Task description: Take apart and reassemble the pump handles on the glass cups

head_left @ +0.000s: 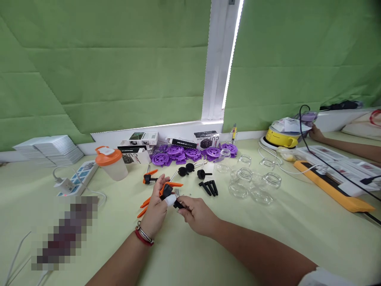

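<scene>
My left hand [157,212], its thumb tip wrapped in white, is closed around an orange-and-black spring clamp [166,191]. Close beside it, my right hand [201,214] pinches a small black piece [178,205] between thumb and fingers. Thin metal pins show between the two hands; which part they belong to I cannot tell. More orange clamp parts [145,203] lie left of my left hand, and another clamp [149,178] sits behind it. Beyond my hands are black round pieces [182,171] with metal rods and several black handles [209,188].
Purple plastic holders [175,151] are piled before cup holder boxes [206,140]. Clear glass cups [244,176] stand at right. An orange-lidded shaker [111,163] and power strip [81,178] are at left. Far right, another person's hand [316,133] is near a yellow pot [281,138].
</scene>
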A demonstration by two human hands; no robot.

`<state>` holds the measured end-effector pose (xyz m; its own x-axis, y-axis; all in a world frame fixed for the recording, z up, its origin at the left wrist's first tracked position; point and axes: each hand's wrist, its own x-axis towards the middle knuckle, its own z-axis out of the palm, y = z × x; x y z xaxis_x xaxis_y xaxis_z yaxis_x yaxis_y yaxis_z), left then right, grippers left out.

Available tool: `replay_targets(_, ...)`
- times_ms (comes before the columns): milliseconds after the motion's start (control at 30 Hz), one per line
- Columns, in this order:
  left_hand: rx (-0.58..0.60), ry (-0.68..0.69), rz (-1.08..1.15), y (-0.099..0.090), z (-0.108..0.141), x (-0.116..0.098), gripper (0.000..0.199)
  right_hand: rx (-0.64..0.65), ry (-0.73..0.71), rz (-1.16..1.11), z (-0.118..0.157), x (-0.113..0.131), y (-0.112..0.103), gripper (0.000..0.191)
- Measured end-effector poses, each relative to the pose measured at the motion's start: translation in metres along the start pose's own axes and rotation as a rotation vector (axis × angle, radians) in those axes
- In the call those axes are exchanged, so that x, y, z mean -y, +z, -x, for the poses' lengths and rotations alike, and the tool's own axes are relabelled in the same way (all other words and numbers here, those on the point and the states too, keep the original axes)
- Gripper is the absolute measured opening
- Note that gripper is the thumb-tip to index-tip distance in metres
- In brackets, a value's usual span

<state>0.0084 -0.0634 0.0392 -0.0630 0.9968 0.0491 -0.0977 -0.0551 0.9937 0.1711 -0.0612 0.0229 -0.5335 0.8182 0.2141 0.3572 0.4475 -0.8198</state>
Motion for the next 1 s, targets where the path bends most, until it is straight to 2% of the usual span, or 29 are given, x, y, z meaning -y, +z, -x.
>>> replay_targets(67,-0.026,0.122,-0.097,0.001,0.003,0.000,0.059,-0.001,0.029,-0.116,0.001,0.002,0.006,0.021)
replay_targets(133,-0.002,0.265,-0.182,0.002,0.005,0.001,0.058,-0.015,0.060,-0.261,0.001,0.002,0.011,0.020)
replay_targets(233,0.068,0.479,-0.232,0.001,0.005,0.006,0.081,-0.024,0.114,-0.507,0.001,0.002,0.016,0.019)
replay_targets(300,0.120,0.574,-0.263,-0.002,0.004,0.008,0.097,-0.030,0.162,-0.634,0.001,0.005,0.015,0.019)
replay_targets(567,0.248,0.629,-0.603,-0.007,0.008,-0.002,0.130,-0.042,0.242,-0.803,0.001,0.019,0.004,0.025)
replay_targets(700,0.288,0.691,-0.807,-0.004,0.009,-0.001,0.131,-0.014,0.228,-0.897,-0.001,0.020,0.006,0.031)
replay_targets(867,0.288,0.712,-0.770,-0.003,0.008,-0.002,0.134,-0.004,0.256,-0.954,-0.001,0.023,0.005,0.036)
replay_targets(1000,0.348,0.745,-0.815,-0.008,0.007,-0.003,0.141,0.008,0.216,-0.903,-0.001,0.024,0.001,0.032)
